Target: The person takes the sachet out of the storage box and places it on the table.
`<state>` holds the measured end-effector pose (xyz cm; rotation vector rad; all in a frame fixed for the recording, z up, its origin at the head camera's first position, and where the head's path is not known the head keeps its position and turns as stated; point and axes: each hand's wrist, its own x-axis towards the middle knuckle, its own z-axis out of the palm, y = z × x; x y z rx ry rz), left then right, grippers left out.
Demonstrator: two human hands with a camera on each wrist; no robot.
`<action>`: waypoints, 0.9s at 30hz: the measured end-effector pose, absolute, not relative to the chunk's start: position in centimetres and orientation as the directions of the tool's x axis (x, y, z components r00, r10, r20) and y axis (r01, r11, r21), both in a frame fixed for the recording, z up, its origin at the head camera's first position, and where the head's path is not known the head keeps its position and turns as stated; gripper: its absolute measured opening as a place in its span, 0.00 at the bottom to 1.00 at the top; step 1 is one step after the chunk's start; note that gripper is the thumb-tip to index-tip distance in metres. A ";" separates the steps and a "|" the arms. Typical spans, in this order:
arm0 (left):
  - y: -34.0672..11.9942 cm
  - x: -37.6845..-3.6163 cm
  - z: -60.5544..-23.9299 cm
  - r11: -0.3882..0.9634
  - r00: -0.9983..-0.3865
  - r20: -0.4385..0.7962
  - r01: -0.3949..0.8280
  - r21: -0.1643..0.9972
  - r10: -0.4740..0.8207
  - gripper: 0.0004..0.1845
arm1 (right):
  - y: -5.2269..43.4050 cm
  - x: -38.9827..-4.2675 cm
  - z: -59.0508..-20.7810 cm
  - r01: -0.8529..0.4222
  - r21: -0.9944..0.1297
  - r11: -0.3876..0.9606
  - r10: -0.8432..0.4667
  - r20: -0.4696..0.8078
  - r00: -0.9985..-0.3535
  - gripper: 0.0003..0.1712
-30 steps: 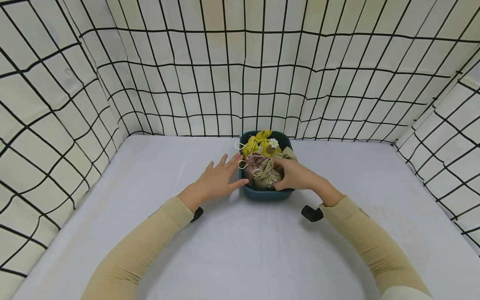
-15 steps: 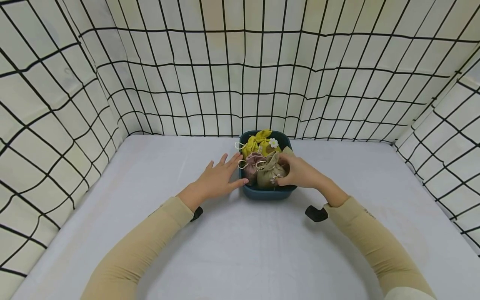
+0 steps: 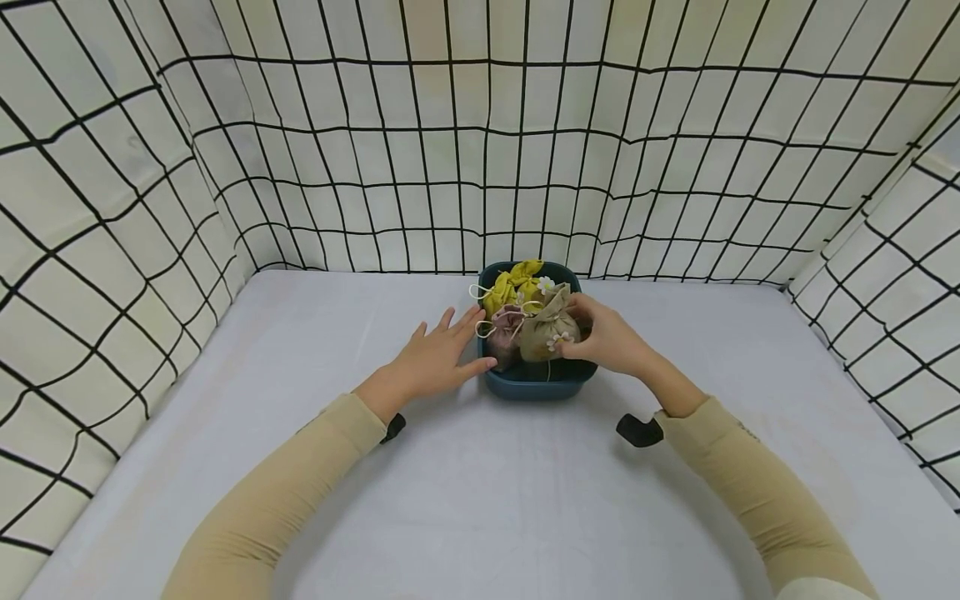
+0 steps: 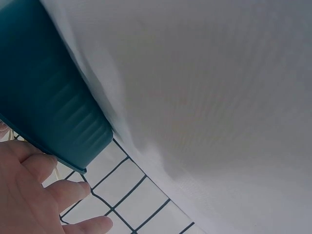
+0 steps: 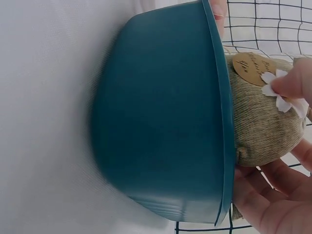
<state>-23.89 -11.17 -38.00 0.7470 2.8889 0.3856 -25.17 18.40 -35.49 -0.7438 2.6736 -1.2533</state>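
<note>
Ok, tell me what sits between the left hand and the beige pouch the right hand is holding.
In the head view, a pink drawstring fabric pouch sits in the teal plastic bowl, between the left hand and the beige burlap pouch that the right hand grips.

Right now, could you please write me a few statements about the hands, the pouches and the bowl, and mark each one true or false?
1. The right hand grips a beige pouch. True.
2. The left hand holds the yellow pouch. False: it rests flat on the table beside the teal bowl.
3. A pink pouch lies in the bowl. True.
4. The bowl is tipped over. False: it stands upright.
</note>
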 end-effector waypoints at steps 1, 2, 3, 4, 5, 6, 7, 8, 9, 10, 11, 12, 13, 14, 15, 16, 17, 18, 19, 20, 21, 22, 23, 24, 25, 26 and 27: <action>-11.2 -23.9 -38.0 0.844 -0.868 -0.063 0.458 0.277 0.492 0.46 | 18.4 -25.1 -35.5 -0.385 -0.748 0.540 -0.460 0.120 -0.880 0.28; -11.2 -23.9 -38.0 0.844 -0.868 -0.063 0.459 0.276 0.492 0.46 | 18.5 -25.1 -35.5 -0.379 -0.755 0.535 -0.453 0.123 -0.883 0.28; -11.2 -24.0 -38.1 0.845 -0.868 -0.062 0.460 0.274 0.493 0.46 | 18.6 -25.1 -35.5 -0.376 -0.760 0.530 -0.448 0.126 -0.885 0.29; -11.2 -24.0 -38.1 0.845 -0.868 -0.062 0.461 0.273 0.493 0.46 | 18.6 -25.1 -35.5 -0.373 -0.766 0.524 -0.444 0.129 -0.887 0.29; -11.2 -24.0 -38.1 0.844 -0.867 -0.061 0.462 0.273 0.494 0.46 | 18.7 -25.1 -35.5 -0.372 -0.770 0.519 -0.440 0.133 -0.888 0.29; -11.2 -24.1 -38.1 0.844 -0.867 -0.062 0.462 0.273 0.494 0.46 | 18.7 -25.1 -35.5 -0.370 -0.773 0.516 -0.436 0.135 -0.890 0.29; -11.2 -24.1 -38.2 0.844 -0.867 -0.062 0.462 0.273 0.495 0.46 | 18.8 -25.1 -35.5 -0.369 -0.775 0.512 -0.433 0.138 -0.891 0.29; -11.2 -24.1 -38.2 0.844 -0.867 -0.063 0.462 0.273 0.495 0.46 | 18.8 -25.1 -35.5 -0.369 -0.779 0.508 -0.432 0.140 -0.891 0.29; -11.2 -24.1 -38.2 0.844 -0.867 -0.062 0.462 0.272 0.495 0.46 | 18.8 -25.1 -35.5 -0.367 -0.781 0.505 -0.431 0.141 -0.891 0.29; -11.2 -24.1 -38.2 0.844 -0.867 -0.061 0.462 0.273 0.495 0.46 | 18.9 -25.1 -35.6 -0.367 -0.783 0.501 -0.429 0.143 -0.892 0.29; -11.2 -24.1 -38.2 0.844 -0.867 -0.061 0.462 0.273 0.495 0.46 | 18.9 -25.1 -35.6 -0.365 -0.787 0.497 -0.426 0.145 -0.893 0.29; -11.2 -24.1 -38.2 0.844 -0.867 -0.061 0.461 0.274 0.494 0.46 | 19.0 -25.1 -35.6 -0.362 -0.792 0.492 -0.423 0.146 -0.894 0.29; -11.2 -24.1 -38.3 0.844 -0.868 -0.060 0.461 0.274 0.494 0.46 | 19.0 -25.1 -35.7 -0.360 -0.796 0.487 -0.418 0.149 -0.896 0.29; -11.2 -24.1 -38.3 0.844 -0.868 -0.061 0.460 0.276 0.493 0.46 | 19.1 -25.1 -35.7 -0.357 -0.800 0.483 -0.412 0.152 -0.898 0.29; -11.2 -24.1 -38.3 0.844 -0.868 -0.060 0.460 0.275 0.493 0.46 | 19.1 -25.0 -35.7 -0.357 -0.803 0.478 -0.407 0.158 -0.900 0.29; -11.2 -24.1 -38.3 0.844 -0.868 -0.061 0.459 0.276 0.492 0.46 | 19.2 -25.0 -35.7 -0.356 -0.806 0.473 -0.401 0.162 -0.901 0.29; -11.2 -24.1 -38.3 0.844 -0.868 -0.061 0.459 0.276 0.492 0.46 | 19.2 -24.9 -35.7 -0.354 -0.809 0.469 -0.395 0.166 -0.903 0.29; -11.2 -24.1 -38.3 0.845 -0.868 -0.061 0.460 0.275 0.492 0.46 | 19.3 -24.9 -35.6 -0.353 -0.810 0.468 -0.389 0.170 -0.905 0.29; -11.2 -24.1 -38.3 0.845 -0.868 -0.060 0.460 0.273 0.492 0.46 | 19.3 -24.9 -35.6 -0.352 -0.810 0.468 -0.383 0.173 -0.907 0.29; -11.2 -24.1 -38.3 0.845 -0.868 -0.059 0.460 0.271 0.492 0.46 | 19.4 -24.8 -35.5 -0.351 -0.811 0.469 -0.378 0.175 -0.909 0.30; -11.2 -24.1 -38.3 0.845 -0.869 -0.058 0.461 0.269 0.492 0.46 | 19.4 -24.8 -35.4 -0.348 -0.812 0.469 -0.372 0.176 -0.911 0.31; -11.2 -24.1 -38.3 0.846 -0.869 -0.058 0.461 0.269 0.492 0.46 | 19.5 -24.8 -35.4 -0.343 -0.815 0.468 -0.365 0.175 -0.914 0.31; -11.2 -24.1 -38.3 0.846 -0.869 -0.056 0.462 0.267 0.492 0.46 | 19.5 -24.7 -35.3 -0.338 -0.817 0.468 -0.358 0.174 -0.917 0.32; -11.3 -24.1 -38.3 0.845 -0.869 -0.056 0.462 0.268 0.492 0.46 | 19.6 -24.7 -35.2 -0.334 -0.818 0.468 -0.351 0.174 -0.920 0.32; -11.3 -24.1 -38.3 0.845 -0.869 -0.057 0.461 0.269 0.492 0.46 | 19.6 -24.7 -35.2 -0.330 -0.820 0.467 -0.345 0.175 -0.922 0.33; -11.3 -24.0 -38.3 0.845 -0.868 -0.056 0.462 0.270 0.493 0.46 | 19.7 -24.7 -35.1 -0.327 -0.823 0.465 -0.338 0.176 -0.924 0.33; -11.3 -24.0 -38.3 0.844 -0.868 -0.056 0.462 0.270 0.493 0.46 | 19.7 -24.7 -35.1 -0.327 -0.823 0.465 -0.334 0.180 -0.925 0.33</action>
